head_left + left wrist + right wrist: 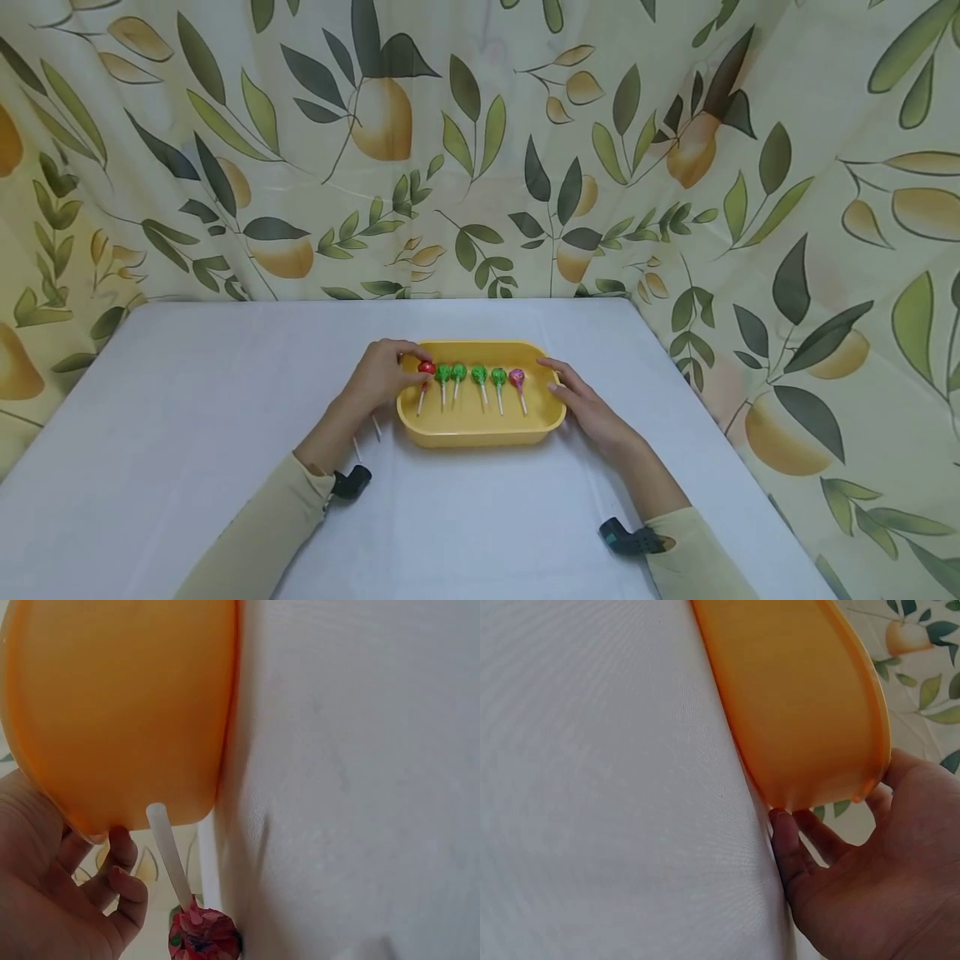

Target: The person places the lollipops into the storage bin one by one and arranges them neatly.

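Fruit-and-leaf cloth [480, 208] hung at twelve o'clock, beyond a white-covered table [465, 517] where a yellow tray [465, 435] sat near the middle. Inside it six lollipops lay in a row, sticks towards six o'clock: a red lollipop [427, 367] at the nine o'clock end, four green lollipops [479, 374], then a pink lollipop [517, 378] towards three. At nine o'clock the left hand [384, 372] reached over the rim, thumb and forefinger nearly closed and apparently pinching the red head; at three the right hand [588, 402] gripped the tray's end, its fingers part-curled. White sticks [377, 427] showed outside, towards eight o'clock, one belonging to a red-wrapped lollipop [204, 937]. Setting the row straight seemed the step in hand; the next move probably called for freeing the red head without nudging its green neighbour.
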`<state>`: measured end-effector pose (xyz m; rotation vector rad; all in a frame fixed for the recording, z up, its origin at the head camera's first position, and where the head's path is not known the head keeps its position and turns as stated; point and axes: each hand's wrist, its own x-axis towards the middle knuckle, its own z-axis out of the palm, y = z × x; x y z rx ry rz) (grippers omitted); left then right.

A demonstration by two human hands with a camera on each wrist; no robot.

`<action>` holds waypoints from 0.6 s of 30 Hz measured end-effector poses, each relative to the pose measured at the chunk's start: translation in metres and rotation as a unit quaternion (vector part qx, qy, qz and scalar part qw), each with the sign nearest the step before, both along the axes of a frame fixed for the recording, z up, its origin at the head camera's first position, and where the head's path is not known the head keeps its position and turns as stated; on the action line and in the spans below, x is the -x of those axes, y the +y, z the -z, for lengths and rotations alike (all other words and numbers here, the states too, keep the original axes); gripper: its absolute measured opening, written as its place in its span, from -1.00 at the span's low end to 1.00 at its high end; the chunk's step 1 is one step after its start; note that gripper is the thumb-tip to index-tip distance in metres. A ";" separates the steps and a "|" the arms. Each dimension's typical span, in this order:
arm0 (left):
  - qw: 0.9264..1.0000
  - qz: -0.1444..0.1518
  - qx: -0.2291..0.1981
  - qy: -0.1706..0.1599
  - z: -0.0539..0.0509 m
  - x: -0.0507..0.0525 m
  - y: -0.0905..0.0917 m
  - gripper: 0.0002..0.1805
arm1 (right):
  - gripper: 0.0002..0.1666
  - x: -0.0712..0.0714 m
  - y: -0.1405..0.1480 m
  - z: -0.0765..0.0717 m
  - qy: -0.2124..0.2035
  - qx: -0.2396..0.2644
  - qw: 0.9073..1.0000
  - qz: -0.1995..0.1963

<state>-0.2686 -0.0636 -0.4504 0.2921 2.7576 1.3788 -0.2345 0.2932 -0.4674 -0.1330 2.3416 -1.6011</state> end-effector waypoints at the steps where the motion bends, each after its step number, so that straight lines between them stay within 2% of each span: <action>1: 1.000 -0.003 0.006 0.004 -0.001 -0.001 0.001 -0.72 | -0.48 0.001 0.000 0.000 0.000 0.000 1.000 0.000; 7: 0.999 -0.015 0.049 0.018 -0.003 -0.005 0.005 -0.72 | -0.48 0.002 0.001 0.002 -0.002 0.000 1.000 0.000; 18: 0.997 -0.029 0.071 0.019 -0.005 -0.008 0.008 -0.72 | -0.47 0.002 0.000 0.000 0.001 -0.003 1.000 0.000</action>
